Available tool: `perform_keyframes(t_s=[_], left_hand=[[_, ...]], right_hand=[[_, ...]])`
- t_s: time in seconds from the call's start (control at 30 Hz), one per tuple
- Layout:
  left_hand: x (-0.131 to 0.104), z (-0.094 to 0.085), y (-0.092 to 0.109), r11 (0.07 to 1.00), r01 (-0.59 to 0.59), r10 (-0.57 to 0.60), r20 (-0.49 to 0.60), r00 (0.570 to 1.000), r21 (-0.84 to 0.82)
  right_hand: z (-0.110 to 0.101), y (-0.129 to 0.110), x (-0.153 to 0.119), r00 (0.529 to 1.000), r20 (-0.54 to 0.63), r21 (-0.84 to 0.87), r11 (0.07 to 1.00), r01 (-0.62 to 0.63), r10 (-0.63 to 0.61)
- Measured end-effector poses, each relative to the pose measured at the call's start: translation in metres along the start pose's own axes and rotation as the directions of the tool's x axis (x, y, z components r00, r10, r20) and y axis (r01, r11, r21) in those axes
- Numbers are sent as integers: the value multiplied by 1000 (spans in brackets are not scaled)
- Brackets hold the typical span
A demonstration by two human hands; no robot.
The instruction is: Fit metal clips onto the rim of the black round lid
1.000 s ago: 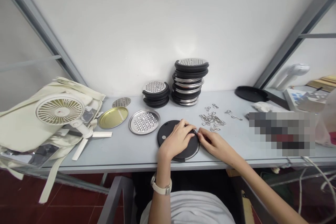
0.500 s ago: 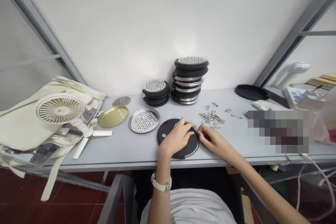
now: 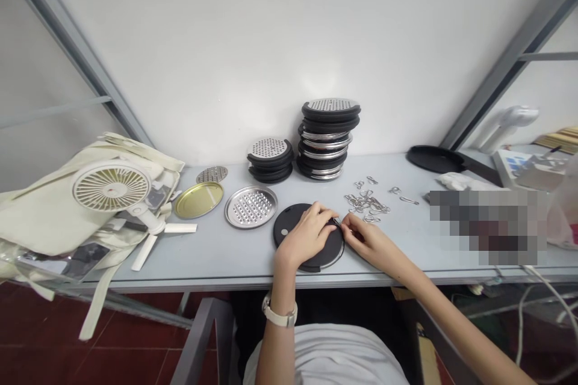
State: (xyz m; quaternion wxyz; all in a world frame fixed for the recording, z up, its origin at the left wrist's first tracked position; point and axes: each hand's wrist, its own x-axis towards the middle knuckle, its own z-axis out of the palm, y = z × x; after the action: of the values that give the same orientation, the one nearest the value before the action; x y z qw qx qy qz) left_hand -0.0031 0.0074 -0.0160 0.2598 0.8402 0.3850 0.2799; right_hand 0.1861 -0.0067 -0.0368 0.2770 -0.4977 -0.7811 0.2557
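A round black disc (image 3: 289, 225) lies on the grey table near its front edge. My left hand (image 3: 309, 234) rests over the disc, its fingers bent and pressed on the disc's right side near the rim. Close by, my right hand (image 3: 361, 237) pinches at the disc's right edge, where a small metal clip (image 3: 336, 223) shows between the two hands. Several loose metal clips (image 3: 368, 203) lie beyond my right hand. To the left of the disc sits a round metal grater plate (image 3: 251, 207).
Behind stand a tall stack (image 3: 323, 145) and a shorter stack (image 3: 270, 159) of black and silver discs. At left are a gold lid (image 3: 198, 200), a white fan (image 3: 112, 187) and a cream bag (image 3: 45, 216). A black tray (image 3: 436, 159) lies at right.
The whole view has shifted slightly, so things appear a little further right. Both hands stay at the disc's right edge, with hardly any change in the fingers.
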Motion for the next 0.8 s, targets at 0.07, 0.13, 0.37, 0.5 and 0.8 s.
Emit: perform_keyframes(t_s=[0.07, 0.13, 0.37, 0.5, 0.8], left_hand=[[0, 0, 0, 1000, -2, 2, -6, 1000, 2], [0, 1, -1, 1000, -3, 4, -10, 1000, 4], [0, 0, -1, 1000, 1, -1, -15, 1000, 3], [0, 1, 0, 1000, 1, -1, -22, 1000, 0], [0, 0, 1, 1000, -3, 2, -34, 999, -16]], right_hand=[[0, -1, 0, 1000, -1, 5, 1000, -4, 4], [0, -2, 1, 1000, -8, 9, 1000, -3, 3], [-1, -3, 1, 1000, -22, -7, 1000, 0, 0], [0, -1, 0, 1000, -5, -12, 1000, 6, -6], [-1, -1, 0, 999, -16, -27, 999, 43, -43]])
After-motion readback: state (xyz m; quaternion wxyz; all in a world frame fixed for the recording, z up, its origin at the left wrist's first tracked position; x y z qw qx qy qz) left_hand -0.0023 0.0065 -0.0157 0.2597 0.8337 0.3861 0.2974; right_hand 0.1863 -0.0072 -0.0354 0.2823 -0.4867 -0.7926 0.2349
